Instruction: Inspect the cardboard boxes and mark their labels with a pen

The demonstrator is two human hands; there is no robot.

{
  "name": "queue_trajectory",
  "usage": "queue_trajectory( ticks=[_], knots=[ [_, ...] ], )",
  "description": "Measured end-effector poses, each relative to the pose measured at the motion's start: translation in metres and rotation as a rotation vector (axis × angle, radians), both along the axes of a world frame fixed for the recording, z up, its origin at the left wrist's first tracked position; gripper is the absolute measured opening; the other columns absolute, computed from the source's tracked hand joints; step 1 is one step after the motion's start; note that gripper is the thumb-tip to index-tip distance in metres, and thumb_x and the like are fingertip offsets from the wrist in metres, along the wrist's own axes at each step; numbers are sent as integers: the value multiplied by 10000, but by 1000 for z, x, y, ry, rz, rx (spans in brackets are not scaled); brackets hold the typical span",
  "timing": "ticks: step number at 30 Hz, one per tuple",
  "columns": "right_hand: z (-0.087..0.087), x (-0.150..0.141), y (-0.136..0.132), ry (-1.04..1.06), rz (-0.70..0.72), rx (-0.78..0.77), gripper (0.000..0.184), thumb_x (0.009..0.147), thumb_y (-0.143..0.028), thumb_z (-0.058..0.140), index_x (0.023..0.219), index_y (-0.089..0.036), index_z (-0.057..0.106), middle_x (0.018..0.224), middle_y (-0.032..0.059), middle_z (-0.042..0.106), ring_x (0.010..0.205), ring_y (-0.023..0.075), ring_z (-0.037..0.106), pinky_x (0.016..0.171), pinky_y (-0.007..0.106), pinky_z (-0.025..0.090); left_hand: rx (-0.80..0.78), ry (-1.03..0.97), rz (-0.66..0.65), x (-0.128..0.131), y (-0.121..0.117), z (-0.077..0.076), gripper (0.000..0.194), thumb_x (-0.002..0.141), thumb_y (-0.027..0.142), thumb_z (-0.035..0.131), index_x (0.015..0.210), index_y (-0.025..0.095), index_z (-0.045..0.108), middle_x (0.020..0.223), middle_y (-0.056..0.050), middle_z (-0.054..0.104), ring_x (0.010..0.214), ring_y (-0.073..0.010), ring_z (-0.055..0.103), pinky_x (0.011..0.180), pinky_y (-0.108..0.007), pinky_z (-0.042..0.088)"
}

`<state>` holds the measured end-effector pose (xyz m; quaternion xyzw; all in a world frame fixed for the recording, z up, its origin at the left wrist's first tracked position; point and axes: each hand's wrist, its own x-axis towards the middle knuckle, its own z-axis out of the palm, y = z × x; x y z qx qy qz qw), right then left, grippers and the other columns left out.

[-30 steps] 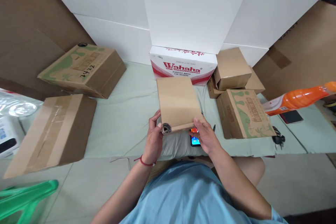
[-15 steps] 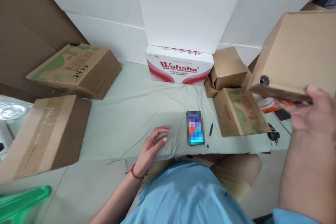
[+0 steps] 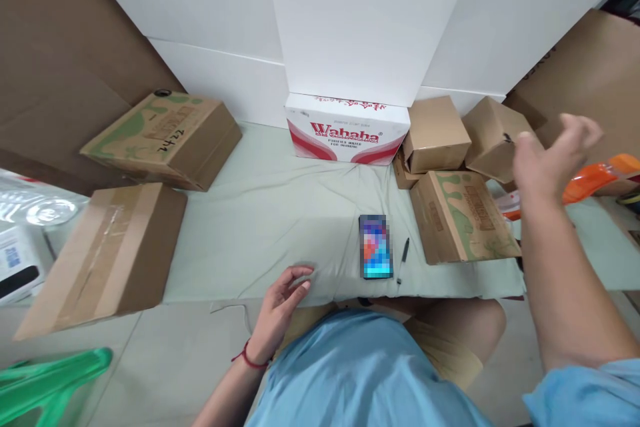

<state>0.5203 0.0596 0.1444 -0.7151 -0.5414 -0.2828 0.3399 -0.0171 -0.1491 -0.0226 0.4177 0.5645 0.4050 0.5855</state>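
My right hand (image 3: 550, 153) is raised at the right with its fingers apart and nothing in them. Just beyond it, a plain cardboard box (image 3: 495, 140) with a small dark mark stands against another plain carton (image 3: 437, 133). My left hand (image 3: 285, 300) hovers over the front edge of the cloth-covered table (image 3: 260, 213), loosely curled, fingers parted and empty. A smartphone (image 3: 376, 247) with a blurred lit screen lies right of it, and a black pen (image 3: 405, 251) is beside the phone. A green-printed carton (image 3: 463, 217) sits between the pen and my right forearm.
A white and red Wahaha water box (image 3: 347, 130) stands at the back against white panels (image 3: 367, 27). On the left are a carton marked 2422 (image 3: 165, 137) and a taped carton (image 3: 105, 253). Orange packaging (image 3: 595, 180) lies behind my right wrist; a green stool (image 3: 55, 380) is lower left.
My right hand has let go of the cardboard box it held up at the right, and the box has gone back among the cartons. My left hand has drawn slightly toward my body.
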Motion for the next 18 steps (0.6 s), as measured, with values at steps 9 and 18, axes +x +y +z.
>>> queue_trajectory(
  ticks=[9,18],
  knots=[
    [-39,-109,33,-28,85,-611,608,975,-341,747,1483,-32,618,1519,342,565,1451,474,509,1190,656,397,78,134,-44,-4,8,12,449,921,628,746,1083,211,780,1114,-104,789,1023,-265,724,915,-381,595],
    [-36,-181,-55,-12,655,-153,199,1052,-251,592,1142,-214,765,1274,143,798,1214,315,720,1099,525,555,489,770,433,-105,76,45,426,954,502,712,1215,166,730,1246,-130,751,1106,-275,744,1018,-453,619]
  ],
)
